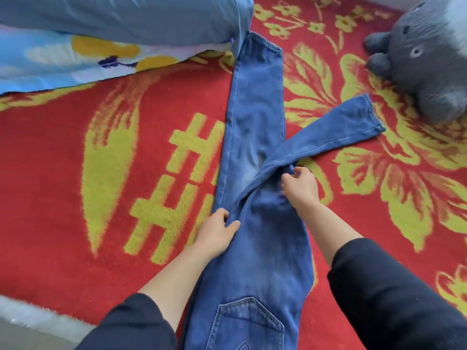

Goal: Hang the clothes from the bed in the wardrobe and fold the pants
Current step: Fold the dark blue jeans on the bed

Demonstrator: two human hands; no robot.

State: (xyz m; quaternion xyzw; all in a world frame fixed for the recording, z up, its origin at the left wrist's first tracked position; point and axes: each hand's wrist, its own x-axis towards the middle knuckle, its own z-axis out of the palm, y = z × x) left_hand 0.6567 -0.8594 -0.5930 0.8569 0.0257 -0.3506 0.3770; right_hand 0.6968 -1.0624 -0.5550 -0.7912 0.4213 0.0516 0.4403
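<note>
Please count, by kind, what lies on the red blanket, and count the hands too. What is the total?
jeans: 1
grey plush toy: 1
heap of blue bedding: 1
hands: 2, the left hand and the right hand, both gripping the jeans
Total: 5

I'm in a bedroom at home. In front of me a thick red blanket [63, 173] is spread wide, woven with yellow flowers and big yellow characters. A blue quilt [113, 18] with a bright printed underside is bunched up at the far left. A grey plush toy [429, 59] lies on the blanket at the far right — soft bedding and a child's sort of keepsake. A pair of jeans [255, 102] lies flat across the blanket. At the near left the blanket's pale edge drops off — bare grey floor [22, 339] shows beyond it.
</note>
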